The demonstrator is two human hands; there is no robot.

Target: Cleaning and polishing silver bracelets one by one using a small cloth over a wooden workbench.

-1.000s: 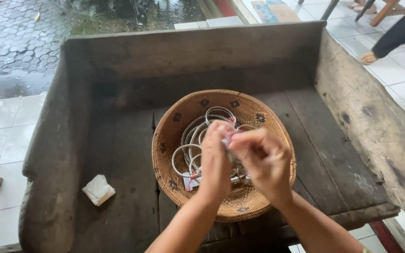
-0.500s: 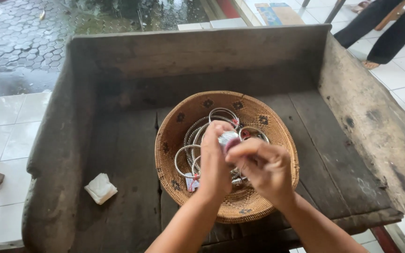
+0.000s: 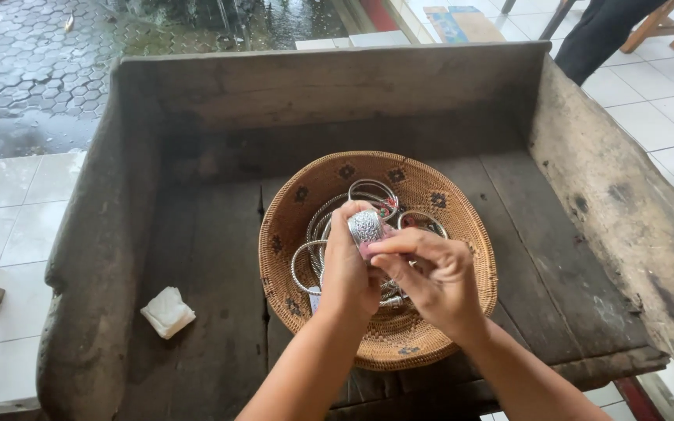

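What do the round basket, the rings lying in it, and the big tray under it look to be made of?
Basket: woven plant fibre, probably rattan or grass, tan and matte; tight coiled weave with dark motifs.
Rings: silver-coloured metal, shiny; some look twisted like wire.
Tray: old unfinished wood, grey and matte; cracked planks, worn edges.
The small piece held in the left hand also looks like patterned silver metal.

A basket [image 3: 438, 204] holding bangles [image 3: 317, 248] sits mid-surface [image 3: 212, 257], a folded cloth [image 3: 168, 313] lying to its left.
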